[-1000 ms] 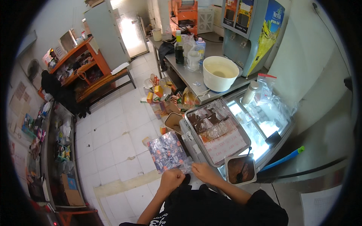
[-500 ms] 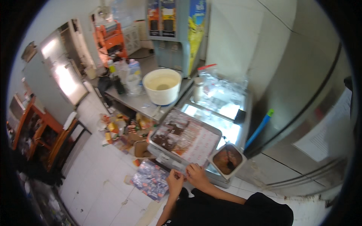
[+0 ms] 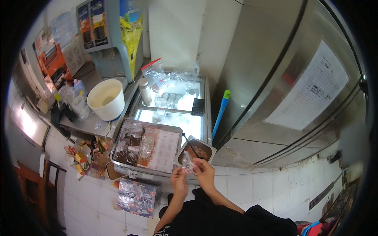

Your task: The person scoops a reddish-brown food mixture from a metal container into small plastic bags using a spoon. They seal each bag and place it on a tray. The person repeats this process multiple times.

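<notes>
Down near the bottom of the view, both forearms are rising from the dark clothing and meeting in front of the chest. The left hand (image 3: 179, 176) and the right hand (image 3: 204, 167) are pinching a small clear plastic bag (image 3: 187, 161) between their fingertips, 1 hand on each side, so both are closed on it. That bag is hanging just over the near edge of a small square metal container (image 3: 208, 146), which is holding reddish-brown food with a dark utensil handle (image 3: 189, 144) leaning out of it.

Just left of the container, a large metal tray (image 3: 173, 128) is sitting on the glass-topped chest freezer (image 3: 197, 124); it is carrying rows of small clear packets with dark and reddish contents on its left part and pale pink-patterned sheets on its right. Farther back on the freezer lid, loose clear bags (image 3: 169, 78), 1 with a red strip, are lying in a heap. A white bucket (image 3: 105, 99) is standing on the steel counter to the left. A blue pole with a green cap (image 3: 220, 113) is leaning against the steel refrigerator, whose door is bearing a white printed sheet (image 3: 308, 91). On the tiled floor below the tray, a wrapped multicoloured pack (image 3: 137, 195) is lying.
</notes>
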The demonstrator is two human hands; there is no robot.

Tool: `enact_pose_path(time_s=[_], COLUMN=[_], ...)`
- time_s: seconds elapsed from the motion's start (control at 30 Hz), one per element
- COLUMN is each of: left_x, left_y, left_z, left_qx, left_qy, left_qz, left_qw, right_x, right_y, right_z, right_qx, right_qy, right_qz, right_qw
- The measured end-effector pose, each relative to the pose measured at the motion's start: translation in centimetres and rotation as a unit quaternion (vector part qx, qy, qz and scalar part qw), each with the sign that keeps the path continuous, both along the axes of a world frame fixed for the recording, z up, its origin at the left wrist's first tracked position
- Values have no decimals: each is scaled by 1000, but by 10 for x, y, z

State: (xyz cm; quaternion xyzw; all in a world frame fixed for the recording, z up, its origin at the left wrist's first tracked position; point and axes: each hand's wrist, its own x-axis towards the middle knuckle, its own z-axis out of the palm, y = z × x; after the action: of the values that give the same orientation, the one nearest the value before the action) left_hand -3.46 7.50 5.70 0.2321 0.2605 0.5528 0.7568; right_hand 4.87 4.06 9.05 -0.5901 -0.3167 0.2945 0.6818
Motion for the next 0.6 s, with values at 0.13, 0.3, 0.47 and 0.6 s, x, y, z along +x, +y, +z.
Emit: enact_pose_path(time_s=[0.13,0.3,0.47,0.6], left_x=[42,118,238,333], left_y=[-15,-59,-121,-148], left_z=[-6,-24,-30,-21], left_qx=[-6,-30,-102,341], left_qy=[37,-52,-56,327], left_qz=[-128,-402,-338,-360], left_qw=[991,914,934,805], right_x=[62,160,284,364], right_y=[-38,-116,-192,-235], right_z=[-10,-30,-37,-42], right_qx=[0,-20,67,161], right_qy=[179,362,432,490], right_qz=[103,167,274,280], right_qw=[978,917,856,810])
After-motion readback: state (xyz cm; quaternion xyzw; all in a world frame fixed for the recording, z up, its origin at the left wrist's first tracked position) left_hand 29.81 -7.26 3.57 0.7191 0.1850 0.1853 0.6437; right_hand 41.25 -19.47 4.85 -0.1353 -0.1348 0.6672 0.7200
